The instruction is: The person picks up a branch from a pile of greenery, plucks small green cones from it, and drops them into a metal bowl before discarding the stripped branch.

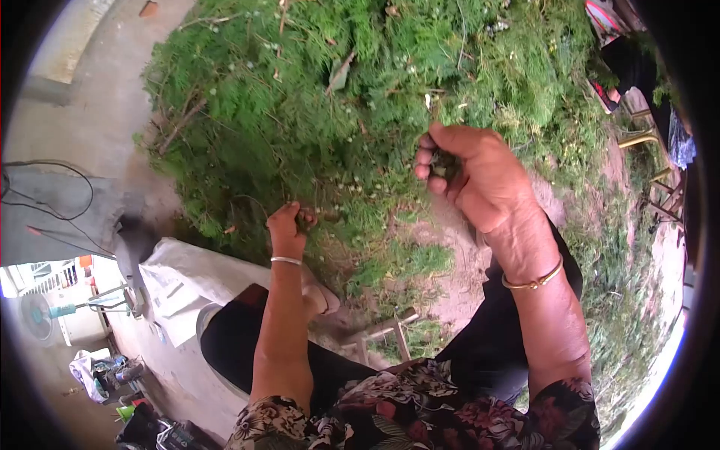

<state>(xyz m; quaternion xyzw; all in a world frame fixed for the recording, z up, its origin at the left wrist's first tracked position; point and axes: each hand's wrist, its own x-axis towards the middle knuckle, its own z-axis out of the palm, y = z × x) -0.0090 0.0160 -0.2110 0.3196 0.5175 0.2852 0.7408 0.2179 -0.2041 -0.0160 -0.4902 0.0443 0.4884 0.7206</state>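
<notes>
A large heap of cut green conifer-like branches [360,67] spreads across the ground before me, with small pale seed cones or buds among the fronds. My right hand [484,176] is raised over the heap's near side, its palm turned up. Its fingers are curled round small greenish pieces [444,165], and the thumb meets the index finger. Lower and to the left, my left hand [289,225] is closed at the near edge of the foliage. What it grips, if anything, is too small to make out.
A white sack [202,266] lies beside my left leg. A low wooden stool or frame [397,330] stands between my legs. Further left are a fan [39,319] and a black cable [82,176]. Another person's dark-clothed leg [630,64] shows at upper right, near a wooden chair [664,199].
</notes>
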